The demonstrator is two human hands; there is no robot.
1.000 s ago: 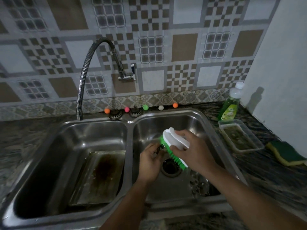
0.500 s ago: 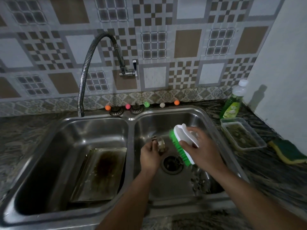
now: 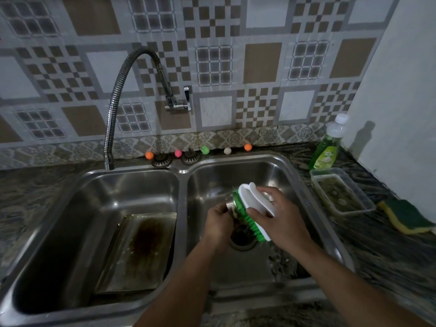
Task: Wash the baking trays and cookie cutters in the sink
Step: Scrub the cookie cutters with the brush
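Observation:
Over the right basin of the steel double sink (image 3: 182,185), my left hand (image 3: 218,220) grips a small metal cookie cutter (image 3: 229,204), mostly hidden by my fingers and the brush. My right hand (image 3: 280,217) holds a white scrubbing brush (image 3: 256,208) by its handle, its green bristles pressed against the cutter. A stained baking tray (image 3: 139,251) lies tilted in the left basin. More metal cutters (image 3: 282,261) lie in the right basin near my right forearm.
A flexible tap (image 3: 115,107) arches over the left basin. On the right counter stand a green dish soap bottle (image 3: 326,149), a plastic tub of murky liquid (image 3: 341,191) and a green and yellow sponge (image 3: 408,217). Small coloured balls (image 3: 205,150) line the sink's back rim.
The brush had drawn apart from the cutter half a second ago; now its bristles press against the cutter again, both hands staying above the drain.

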